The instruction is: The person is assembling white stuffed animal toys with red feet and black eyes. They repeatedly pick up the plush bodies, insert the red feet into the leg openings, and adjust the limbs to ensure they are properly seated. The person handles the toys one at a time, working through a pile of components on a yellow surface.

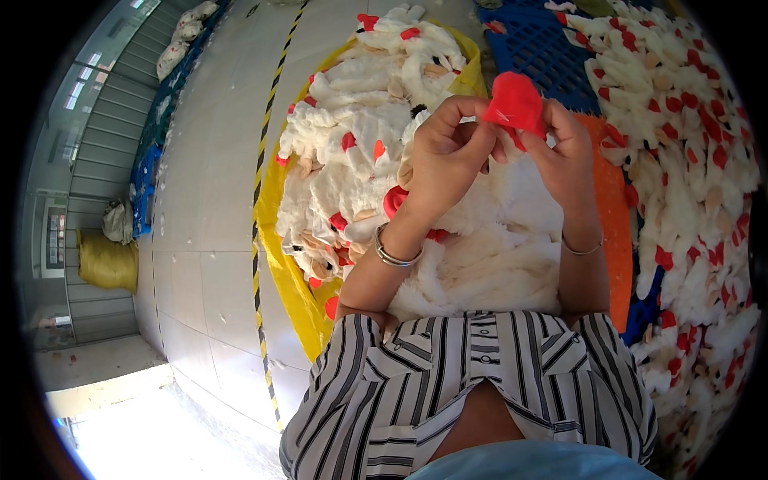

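Observation:
Between both hands a small red fabric piece (516, 98) is held up, rounded at the top, with a pale thread-like mark near its lower edge. My left hand (450, 152) pinches its left lower edge, fingers curled. On the other side, the thumb and fingers of my right hand (566, 148) grip its right edge. White plush fabric (512, 204) lies below the hands and over my lap; whether the red piece is joined to it cannot be made out. To the left, a pile of white plush skins (344, 168) with red and tan parts fills a yellow sack (282, 276).
An orange panel (610, 216) stands beside my right forearm. Blue plastic crates (540, 52) are behind it, and a large heap of white and red plush skins (680, 136) spreads along the right. Black-and-yellow tape (258, 232) crosses the tiled floor. A full yellow bag (108, 260) sits by the far-left wall.

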Demonstrator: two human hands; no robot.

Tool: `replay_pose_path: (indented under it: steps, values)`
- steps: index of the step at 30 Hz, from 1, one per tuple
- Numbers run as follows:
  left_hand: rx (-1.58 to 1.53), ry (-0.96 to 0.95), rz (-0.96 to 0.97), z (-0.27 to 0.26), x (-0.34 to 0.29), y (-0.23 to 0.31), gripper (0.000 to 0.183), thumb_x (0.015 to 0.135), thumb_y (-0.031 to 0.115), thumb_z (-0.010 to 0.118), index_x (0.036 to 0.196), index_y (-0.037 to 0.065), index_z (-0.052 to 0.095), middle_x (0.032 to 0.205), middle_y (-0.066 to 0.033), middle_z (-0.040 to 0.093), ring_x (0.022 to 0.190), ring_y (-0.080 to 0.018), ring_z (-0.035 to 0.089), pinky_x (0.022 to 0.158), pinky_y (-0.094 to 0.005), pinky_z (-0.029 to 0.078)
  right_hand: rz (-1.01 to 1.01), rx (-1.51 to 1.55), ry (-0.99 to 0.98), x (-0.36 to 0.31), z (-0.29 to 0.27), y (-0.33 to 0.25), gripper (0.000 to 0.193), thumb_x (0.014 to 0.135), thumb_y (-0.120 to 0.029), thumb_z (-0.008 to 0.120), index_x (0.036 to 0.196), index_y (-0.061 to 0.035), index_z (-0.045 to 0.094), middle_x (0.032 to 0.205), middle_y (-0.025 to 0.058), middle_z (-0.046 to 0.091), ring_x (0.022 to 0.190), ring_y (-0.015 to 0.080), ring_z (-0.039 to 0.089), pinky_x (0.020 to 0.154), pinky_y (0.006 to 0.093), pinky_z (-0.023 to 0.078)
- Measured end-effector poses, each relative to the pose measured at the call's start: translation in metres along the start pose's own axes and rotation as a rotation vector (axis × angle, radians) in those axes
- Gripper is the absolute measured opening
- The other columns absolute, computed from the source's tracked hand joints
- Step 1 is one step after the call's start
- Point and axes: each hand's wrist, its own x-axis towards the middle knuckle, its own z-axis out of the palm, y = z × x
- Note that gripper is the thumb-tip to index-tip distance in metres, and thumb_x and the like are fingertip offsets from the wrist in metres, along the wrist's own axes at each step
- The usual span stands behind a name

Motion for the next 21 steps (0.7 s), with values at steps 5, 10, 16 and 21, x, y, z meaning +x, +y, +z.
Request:
replay_pose_path:
  steps: [5, 10, 16, 21]
  values:
    - [0.303, -0.240, 0.211, 0.007, -0.009, -0.026, 0.007, 0.091, 0.002, 0.062, 0.097, 0.000, 0.060, 0.087, -0.0034, 0.066, 0.075, -0.0091, 0.067, 0.064, -0.0215, 0.054, 0.024, -0.229, 0.024, 0.003, -0.004, 0.005, 0.013, 0.075, 0.001, 0.067, 0.082, -0.0008, 0.056, 0.074, 0.0053, 0.060, 0.064, 0.0126, 0.054, 0.060, 0.0251, 0.044]
    - [0.252, -0.146, 0.190, 0.008, -0.008, -0.017, 0.012, 0.083, 0.000, 0.069, 0.083, 0.000, 0.057, 0.077, -0.0037, 0.060, 0.068, -0.0072, 0.062, 0.059, -0.0215, 0.050, 0.017, -0.114, 0.145, 0.004, 0.004, 0.002, 0.011, 0.077, 0.003, 0.064, 0.087, -0.0012, 0.060, 0.076, 0.0054, 0.062, 0.066, 0.0131, 0.057, 0.061, 0.0262, 0.046]
    - [0.514, -0.207, 0.374, 0.003, -0.010, -0.011, 0.013, 0.085, 0.001, 0.068, 0.080, 0.000, 0.056, 0.071, -0.0016, 0.059, 0.066, -0.0061, 0.060, 0.058, -0.0201, 0.049, 0.026, -0.187, 0.031, 0.003, -0.006, 0.006, 0.010, 0.081, 0.003, 0.062, 0.090, -0.0013, 0.062, 0.080, 0.0052, 0.063, 0.068, 0.0116, 0.058, 0.061, 0.0248, 0.046]
    - [0.277, -0.093, 0.209, 0.001, -0.008, -0.008, 0.016, 0.087, 0.003, 0.066, 0.081, 0.002, 0.052, 0.072, 0.0006, 0.057, 0.067, -0.0043, 0.058, 0.058, -0.0205, 0.049, 0.187, 0.398, -0.286, -0.003, -0.020, -0.006, 0.006, 0.088, -0.005, 0.060, 0.086, 0.0007, 0.061, 0.084, 0.0022, 0.059, 0.074, 0.0084, 0.053, 0.065, 0.0239, 0.043]
